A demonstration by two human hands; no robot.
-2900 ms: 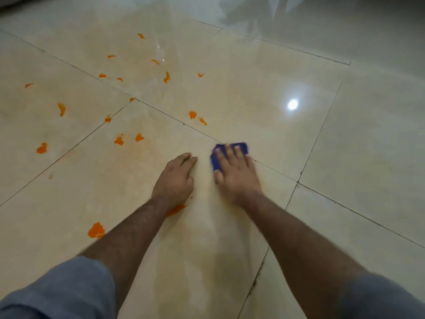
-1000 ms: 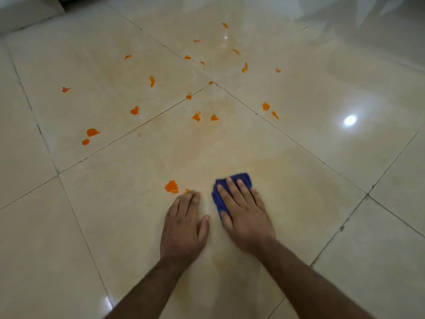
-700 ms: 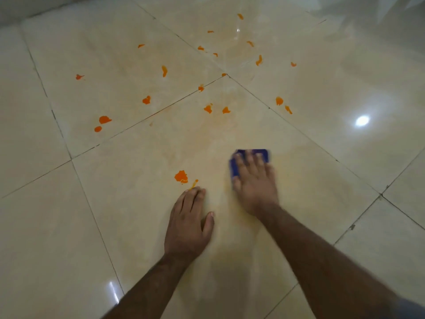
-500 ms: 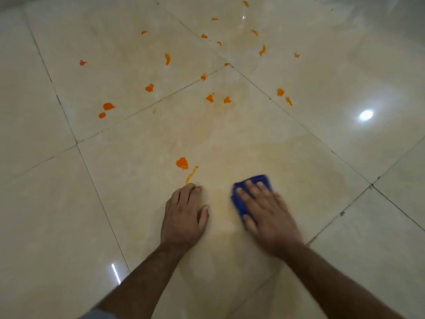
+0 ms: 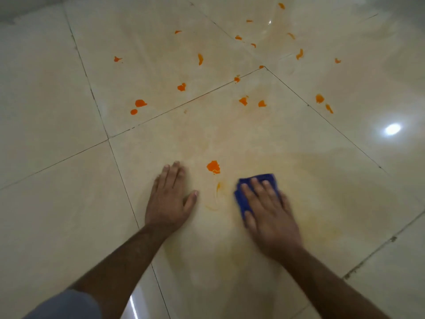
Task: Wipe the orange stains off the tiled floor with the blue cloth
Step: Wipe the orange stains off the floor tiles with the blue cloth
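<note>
My body, as seen from above: two bare forearms with fine dark hair, no watch, band or ring showing. Left hand (image 5: 169, 201): short plain nails, thumbnail pale. Right hand (image 5: 268, 212): the same, slightly blurred. Left sleeve (image 5: 66, 306): grey-blue cloth, ending above the elbow. My right arm shows no sleeve within the picture.

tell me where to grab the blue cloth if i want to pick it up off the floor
Pinch the far edge of the blue cloth, coming from above and ahead. It lies flat on the tiled floor, and the right hand presses flat over most of it, so only that edge and the left strip show.
</note>
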